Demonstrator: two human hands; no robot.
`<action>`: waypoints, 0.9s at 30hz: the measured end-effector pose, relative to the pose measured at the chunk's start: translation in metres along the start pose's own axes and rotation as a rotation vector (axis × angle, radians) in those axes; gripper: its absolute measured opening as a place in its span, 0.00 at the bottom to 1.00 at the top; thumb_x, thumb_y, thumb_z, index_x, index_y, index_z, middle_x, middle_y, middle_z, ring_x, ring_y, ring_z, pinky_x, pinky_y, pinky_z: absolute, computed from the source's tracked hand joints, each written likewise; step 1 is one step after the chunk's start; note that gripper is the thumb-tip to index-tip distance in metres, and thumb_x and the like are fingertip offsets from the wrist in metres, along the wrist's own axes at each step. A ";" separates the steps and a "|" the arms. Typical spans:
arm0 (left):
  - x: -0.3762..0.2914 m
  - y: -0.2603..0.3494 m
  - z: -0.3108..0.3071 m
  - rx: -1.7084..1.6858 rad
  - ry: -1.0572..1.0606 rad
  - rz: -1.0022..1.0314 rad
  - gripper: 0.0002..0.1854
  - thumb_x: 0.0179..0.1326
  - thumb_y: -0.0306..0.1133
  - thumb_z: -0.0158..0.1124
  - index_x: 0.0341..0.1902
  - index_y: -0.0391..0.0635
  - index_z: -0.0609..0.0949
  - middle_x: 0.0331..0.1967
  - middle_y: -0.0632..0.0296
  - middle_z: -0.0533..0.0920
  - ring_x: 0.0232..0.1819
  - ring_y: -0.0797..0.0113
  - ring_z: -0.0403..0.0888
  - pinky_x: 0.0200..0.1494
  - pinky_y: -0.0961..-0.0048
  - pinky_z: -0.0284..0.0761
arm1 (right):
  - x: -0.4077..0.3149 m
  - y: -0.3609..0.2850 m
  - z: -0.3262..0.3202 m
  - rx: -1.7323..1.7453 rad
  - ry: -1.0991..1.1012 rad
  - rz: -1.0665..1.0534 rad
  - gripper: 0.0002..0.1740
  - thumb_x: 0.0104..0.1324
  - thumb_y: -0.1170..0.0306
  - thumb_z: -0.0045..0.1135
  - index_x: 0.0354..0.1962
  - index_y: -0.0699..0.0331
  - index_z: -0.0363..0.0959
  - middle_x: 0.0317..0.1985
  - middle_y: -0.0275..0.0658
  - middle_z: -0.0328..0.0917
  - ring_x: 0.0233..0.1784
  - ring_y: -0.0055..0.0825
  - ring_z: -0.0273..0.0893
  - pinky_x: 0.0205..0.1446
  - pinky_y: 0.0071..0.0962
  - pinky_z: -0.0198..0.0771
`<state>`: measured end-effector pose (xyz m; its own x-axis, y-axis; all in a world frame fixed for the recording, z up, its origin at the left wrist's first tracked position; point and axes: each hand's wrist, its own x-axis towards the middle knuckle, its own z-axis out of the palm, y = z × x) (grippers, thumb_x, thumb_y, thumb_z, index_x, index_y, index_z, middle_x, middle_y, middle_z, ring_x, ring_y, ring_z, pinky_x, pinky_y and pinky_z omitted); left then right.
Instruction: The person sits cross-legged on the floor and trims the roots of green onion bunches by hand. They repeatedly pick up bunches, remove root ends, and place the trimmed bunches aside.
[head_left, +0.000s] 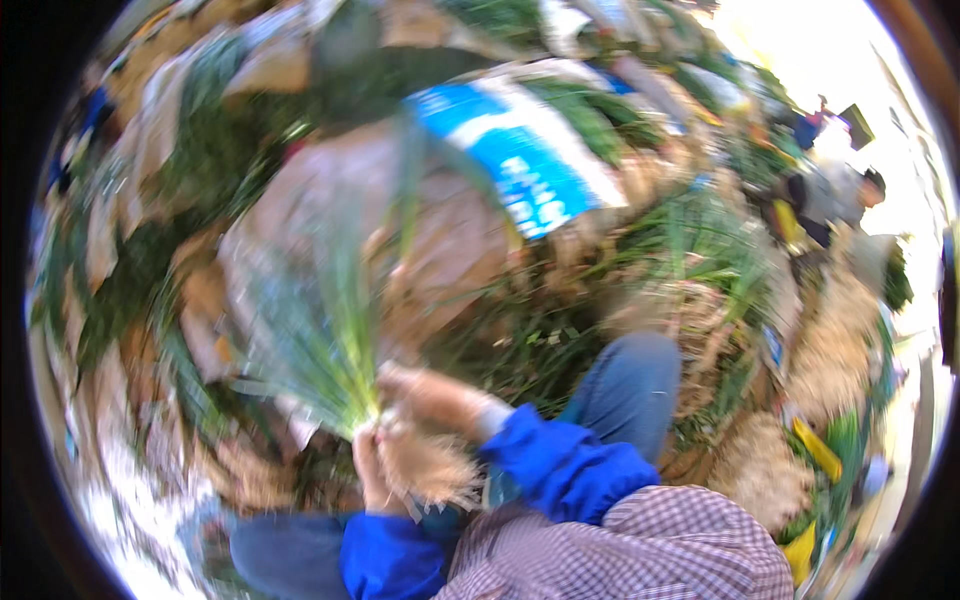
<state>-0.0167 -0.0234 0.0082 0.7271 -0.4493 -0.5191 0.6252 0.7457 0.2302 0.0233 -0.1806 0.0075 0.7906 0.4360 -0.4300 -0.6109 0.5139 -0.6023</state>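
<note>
A bunch of scallions (345, 375) is held up before me, its green leaves fanning to the upper left and its pale roots (431, 465) pointing to the lower right. My left hand (369, 465) grips the bunch around its white bases from the near side. Against the right side of the stalks, just above the roots, lies my right hand (427, 396); motion blur hides how its fingers are set. Beyond the bunch a large brownish sheet (450, 225) covers a heap. Dark loose green leaves (517, 360) lie between it and my knee.
A blue and white printed sack (517, 157) lies over more scallions. To the right are a root-end pile (690, 322) and stacked bundles (832, 352). Wrapped bundles (202, 150) fill the left. Another person (832, 191) is bent over at the far right. My knee (634, 390) juts up.
</note>
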 end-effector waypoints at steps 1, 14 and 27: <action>-0.002 0.001 0.005 -0.051 -0.034 -0.073 0.09 0.61 0.30 0.49 0.41 0.39 0.74 0.29 0.62 0.75 0.28 0.71 0.71 0.38 0.74 0.72 | 0.001 0.002 0.009 0.315 -0.103 0.051 0.13 0.68 0.73 0.45 0.48 0.67 0.71 0.43 0.39 0.78 0.42 0.26 0.74 0.48 0.27 0.71; 0.016 -0.027 -0.008 0.734 0.148 0.291 0.12 0.66 0.32 0.50 0.39 0.34 0.78 0.32 0.62 0.80 0.31 0.74 0.75 0.36 0.78 0.74 | -0.003 0.024 -0.034 -0.854 0.133 -0.450 0.25 0.48 0.75 0.59 0.47 0.69 0.69 0.31 0.48 0.75 0.35 0.46 0.75 0.40 0.34 0.71; -0.002 -0.027 0.002 0.072 0.041 0.104 0.09 0.68 0.32 0.48 0.42 0.40 0.75 0.32 0.62 0.78 0.33 0.71 0.79 0.38 0.76 0.77 | -0.018 -0.022 0.002 -0.859 0.181 -0.030 0.19 0.65 0.57 0.53 0.37 0.68 0.73 0.31 0.43 0.77 0.33 0.29 0.75 0.40 0.30 0.70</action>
<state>-0.0339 -0.0435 0.0046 0.7777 -0.3498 -0.5223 0.5668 0.7495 0.3420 0.0228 -0.1983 0.0299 0.8448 0.2702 -0.4619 -0.4045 -0.2425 -0.8818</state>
